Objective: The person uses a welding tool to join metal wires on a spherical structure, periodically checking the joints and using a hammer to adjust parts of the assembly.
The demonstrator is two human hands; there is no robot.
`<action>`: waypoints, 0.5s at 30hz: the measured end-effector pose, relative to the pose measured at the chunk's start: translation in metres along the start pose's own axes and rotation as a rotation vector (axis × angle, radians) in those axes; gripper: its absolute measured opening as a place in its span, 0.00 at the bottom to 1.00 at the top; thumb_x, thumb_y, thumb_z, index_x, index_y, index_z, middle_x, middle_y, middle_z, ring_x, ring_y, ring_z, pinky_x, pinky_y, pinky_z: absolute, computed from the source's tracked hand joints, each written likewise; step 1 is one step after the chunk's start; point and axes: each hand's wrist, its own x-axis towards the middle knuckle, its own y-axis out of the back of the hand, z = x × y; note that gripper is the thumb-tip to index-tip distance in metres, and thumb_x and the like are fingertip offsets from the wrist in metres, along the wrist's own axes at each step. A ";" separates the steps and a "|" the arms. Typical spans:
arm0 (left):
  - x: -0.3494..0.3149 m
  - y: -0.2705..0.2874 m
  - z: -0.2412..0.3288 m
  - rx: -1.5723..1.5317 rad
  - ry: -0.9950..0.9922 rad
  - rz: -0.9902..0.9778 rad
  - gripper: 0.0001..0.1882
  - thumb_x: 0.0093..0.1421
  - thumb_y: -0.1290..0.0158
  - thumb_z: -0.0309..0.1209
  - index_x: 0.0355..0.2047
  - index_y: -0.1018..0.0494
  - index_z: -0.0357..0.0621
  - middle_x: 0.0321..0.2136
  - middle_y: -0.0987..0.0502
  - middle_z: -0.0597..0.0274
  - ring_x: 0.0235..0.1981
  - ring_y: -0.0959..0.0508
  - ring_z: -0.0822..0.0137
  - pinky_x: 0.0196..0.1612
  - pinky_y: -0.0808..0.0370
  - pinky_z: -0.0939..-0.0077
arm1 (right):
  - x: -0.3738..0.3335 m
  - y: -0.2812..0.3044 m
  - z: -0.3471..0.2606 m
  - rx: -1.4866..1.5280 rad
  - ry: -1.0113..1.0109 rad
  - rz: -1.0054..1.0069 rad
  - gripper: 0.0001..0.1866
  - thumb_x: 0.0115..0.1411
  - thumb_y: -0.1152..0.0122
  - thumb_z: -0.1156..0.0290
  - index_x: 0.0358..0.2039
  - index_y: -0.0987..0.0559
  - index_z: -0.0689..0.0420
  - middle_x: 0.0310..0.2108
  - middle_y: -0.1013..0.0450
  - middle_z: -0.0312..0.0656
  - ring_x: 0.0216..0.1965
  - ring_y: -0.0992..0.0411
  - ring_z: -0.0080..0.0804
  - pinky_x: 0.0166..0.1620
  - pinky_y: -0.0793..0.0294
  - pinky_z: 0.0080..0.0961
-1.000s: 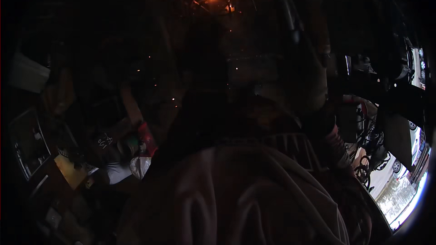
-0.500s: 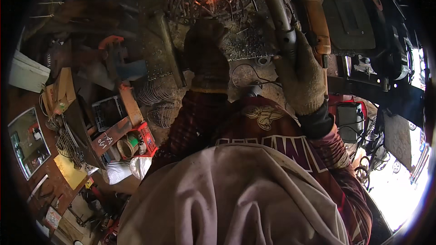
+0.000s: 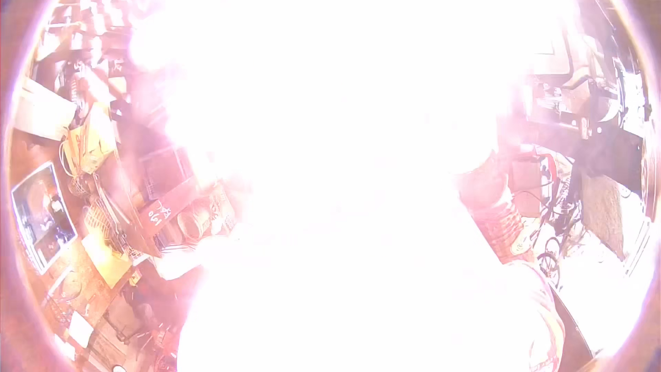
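Note:
White glare (image 3: 337, 117) fills the whole middle of the head view. Both my hands and whatever they hold or touch are lost in it. Of my right arm, a patterned dark red sleeve (image 3: 489, 203) shows, washed out to pink, at the glare's right edge. My left arm cannot be made out. Half a second earlier, both hands wore work gloves: the left was closed just below a round frame of bent metal rods with a glowing orange spot, and the right lay against a grey metal tube. None of these can be seen at this moment.
On the left are a framed glossy panel (image 3: 43, 217), a yellow sheet (image 3: 107, 258) and a brown metal bar with white markings (image 3: 165, 207). A grey flat sheet (image 3: 602, 210) stands at the right, beside bright daylight. Dark metal parts (image 3: 606, 145) lie above it.
The small orange glow has become a blinding white flare that hides the hands, the rod frame and the tube. Objects along both sides look brighter and keep their places.

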 end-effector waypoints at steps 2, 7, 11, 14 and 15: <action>0.001 0.003 -0.005 -0.007 -0.011 -0.022 0.15 0.66 0.53 0.37 0.39 0.26 0.35 0.38 0.23 0.53 0.42 0.21 0.60 0.48 0.22 0.66 | 0.000 -0.001 0.006 0.065 0.119 0.000 0.30 0.66 0.41 0.67 0.66 0.36 0.60 0.39 0.24 0.40 0.32 0.25 0.25 0.38 0.24 0.27; 0.004 0.005 -0.010 -0.026 -0.018 -0.047 0.15 0.66 0.53 0.37 0.40 0.27 0.35 0.39 0.23 0.53 0.43 0.22 0.60 0.48 0.22 0.65 | -0.001 0.000 -0.014 -0.027 -0.044 0.021 0.26 0.62 0.38 0.71 0.60 0.30 0.59 0.41 0.23 0.44 0.37 0.24 0.35 0.40 0.24 0.30; 0.002 0.005 -0.005 -0.033 -0.016 -0.051 0.16 0.67 0.53 0.37 0.42 0.27 0.36 0.40 0.23 0.53 0.43 0.22 0.60 0.48 0.22 0.65 | -0.002 0.001 -0.013 0.057 -0.043 0.029 0.26 0.62 0.38 0.73 0.61 0.30 0.58 0.41 0.25 0.43 0.36 0.26 0.33 0.38 0.26 0.26; 0.002 0.003 -0.005 -0.033 -0.019 -0.056 0.16 0.67 0.53 0.38 0.42 0.27 0.36 0.40 0.24 0.53 0.43 0.22 0.60 0.49 0.22 0.64 | -0.006 -0.003 -0.006 0.042 -0.073 0.022 0.28 0.66 0.42 0.74 0.65 0.36 0.58 0.31 0.25 0.36 0.26 0.31 0.17 0.31 0.29 0.18; 0.001 0.003 -0.006 -0.033 -0.017 -0.062 0.16 0.67 0.53 0.38 0.43 0.28 0.36 0.40 0.24 0.53 0.43 0.22 0.60 0.49 0.22 0.64 | -0.005 -0.003 -0.007 0.080 -0.043 0.024 0.28 0.65 0.41 0.74 0.65 0.35 0.58 0.31 0.25 0.36 0.26 0.30 0.17 0.31 0.28 0.18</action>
